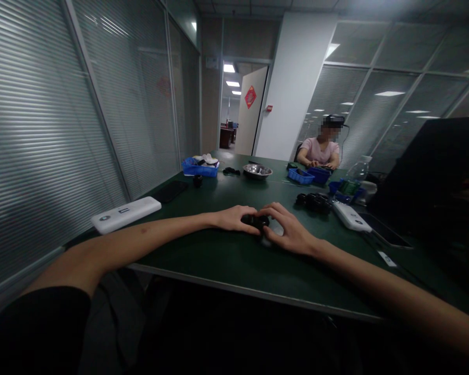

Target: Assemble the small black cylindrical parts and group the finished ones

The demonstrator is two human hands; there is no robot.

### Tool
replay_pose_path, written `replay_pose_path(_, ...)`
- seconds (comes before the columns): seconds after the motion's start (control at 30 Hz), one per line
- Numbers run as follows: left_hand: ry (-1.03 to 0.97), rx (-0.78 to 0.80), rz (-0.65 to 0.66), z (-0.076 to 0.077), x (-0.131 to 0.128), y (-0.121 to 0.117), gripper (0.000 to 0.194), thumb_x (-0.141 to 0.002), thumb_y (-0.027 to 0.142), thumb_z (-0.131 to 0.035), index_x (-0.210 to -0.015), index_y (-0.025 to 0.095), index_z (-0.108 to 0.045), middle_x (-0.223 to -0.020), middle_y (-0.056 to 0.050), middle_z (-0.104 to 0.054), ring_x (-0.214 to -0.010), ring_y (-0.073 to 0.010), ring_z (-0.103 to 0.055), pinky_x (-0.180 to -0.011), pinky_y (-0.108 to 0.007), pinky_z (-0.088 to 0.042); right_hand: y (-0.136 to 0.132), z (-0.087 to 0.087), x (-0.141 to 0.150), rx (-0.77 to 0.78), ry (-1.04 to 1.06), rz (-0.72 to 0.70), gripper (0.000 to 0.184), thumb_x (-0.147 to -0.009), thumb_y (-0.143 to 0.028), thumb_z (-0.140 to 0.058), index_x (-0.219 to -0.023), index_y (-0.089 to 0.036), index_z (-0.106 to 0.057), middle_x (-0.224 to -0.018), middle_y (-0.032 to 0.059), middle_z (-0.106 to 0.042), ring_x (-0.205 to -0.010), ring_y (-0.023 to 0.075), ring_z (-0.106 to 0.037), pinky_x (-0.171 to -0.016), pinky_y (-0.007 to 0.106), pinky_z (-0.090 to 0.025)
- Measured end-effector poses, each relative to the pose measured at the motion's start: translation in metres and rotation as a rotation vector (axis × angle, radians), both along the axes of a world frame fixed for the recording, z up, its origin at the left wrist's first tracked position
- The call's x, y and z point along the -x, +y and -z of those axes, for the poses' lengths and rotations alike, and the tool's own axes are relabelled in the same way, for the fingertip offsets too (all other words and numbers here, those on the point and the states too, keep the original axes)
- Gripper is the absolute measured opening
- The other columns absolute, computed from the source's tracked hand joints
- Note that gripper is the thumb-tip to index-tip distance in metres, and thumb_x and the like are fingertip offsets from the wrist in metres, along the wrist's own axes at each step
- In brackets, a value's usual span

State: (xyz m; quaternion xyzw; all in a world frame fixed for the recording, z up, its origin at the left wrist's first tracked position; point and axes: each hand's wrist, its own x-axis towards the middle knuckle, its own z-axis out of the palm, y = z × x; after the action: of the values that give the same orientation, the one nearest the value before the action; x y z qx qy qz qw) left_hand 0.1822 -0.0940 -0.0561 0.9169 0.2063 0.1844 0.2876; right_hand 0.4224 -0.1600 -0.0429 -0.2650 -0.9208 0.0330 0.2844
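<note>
Both hands meet over the middle of the green table (219,260). A small, dark, rounded black part (255,221) sits between them; its exact kind is too dim to make out. My left hand (234,217) is closed around its left side with fingers and thumb. From the other side, my right hand (291,229) curls in, fingertips and thumb pinching the part's right end. Something pale and shiny (275,227) shows between the right thumb and forefinger, too blurred to name.
A white power bank (127,214) and a dark phone (172,191) lie left. Behind are a blue basket (200,167), a steel bowl (257,172) and a smaller blue basket (300,176). Black parts (316,202), another power bank (352,216) and a bottle (355,177) stand right. A person (321,151) sits opposite.
</note>
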Motion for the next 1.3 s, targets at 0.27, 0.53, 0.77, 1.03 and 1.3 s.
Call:
replay_pose_path(0.27, 0.004, -0.007, 0.024, -0.0044, 0.0, -0.0037, 0.053, -0.086, 0.052, -0.073, -0.125, 0.016, -0.063, -0.114, -0.008, -0.064, -0.104, -0.0232, -0.059, -0.089, -0.034, -0.044, 0.0006, 0.0024, -0.0006, -0.044, 0.01, 0.082, 0.032, -0.095, -0.037, -0.064, -0.124, -0.024, -0.059, -0.114, 0.0105, -0.06, -0.105, 0.0286, -0.058, -0.091, 0.048, -0.054)
replay_pose_path(0.53, -0.009, -0.033, 0.011, 0.0004, -0.0012, -0.0001, 0.053, -0.084, 0.056, -0.073, -0.121, 0.018, -0.065, -0.11, -0.007, -0.064, -0.102, -0.0232, -0.06, -0.088, -0.034, -0.043, -0.0006, 0.0018, -0.0007, -0.04, 0.011, 0.002, 0.032, -0.097, -0.03, -0.059, -0.128, -0.027, -0.058, -0.121, 0.0105, -0.059, -0.112, 0.0291, -0.057, -0.097, 0.051, -0.053)
replay_pose_path(0.77, -0.014, -0.021, 0.016, -0.0012, -0.0002, -0.0018, 0.05, -0.084, 0.057, -0.073, -0.113, 0.017, -0.066, -0.108, -0.007, -0.064, -0.1, -0.0228, -0.06, -0.086, -0.034, -0.044, -0.0021, -0.0013, -0.0016, -0.004, -0.014, -0.03, 0.032, -0.098, -0.028, -0.057, -0.129, -0.027, -0.058, -0.123, 0.0107, -0.058, -0.115, 0.0287, -0.056, -0.098, 0.05, -0.053)
replay_pose_path(1.03, -0.004, -0.036, 0.033, -0.0012, -0.001, -0.0005, 0.053, -0.086, 0.056, -0.071, -0.122, 0.017, -0.064, -0.109, -0.006, -0.064, -0.101, -0.0216, -0.059, -0.087, -0.032, -0.043, -0.0007, -0.0018, -0.0023, -0.021, 0.004, 0.065, 0.028, -0.097, -0.033, -0.061, -0.124, -0.025, -0.059, -0.114, 0.0099, -0.061, -0.105, 0.0282, -0.058, -0.091, 0.049, -0.053)
replay_pose_path(1.3, -0.003, -0.031, 0.025, -0.0011, -0.0011, -0.001, 0.052, -0.085, 0.057, -0.072, -0.118, 0.017, -0.065, -0.104, -0.005, -0.062, -0.097, -0.0204, -0.059, -0.083, -0.031, -0.043, -0.0013, -0.0016, -0.0032, -0.043, 0.01, 0.042, 0.031, -0.097, -0.031, -0.061, -0.126, -0.025, -0.059, -0.121, 0.0108, -0.06, -0.111, 0.0285, -0.057, -0.095, 0.049, -0.051)
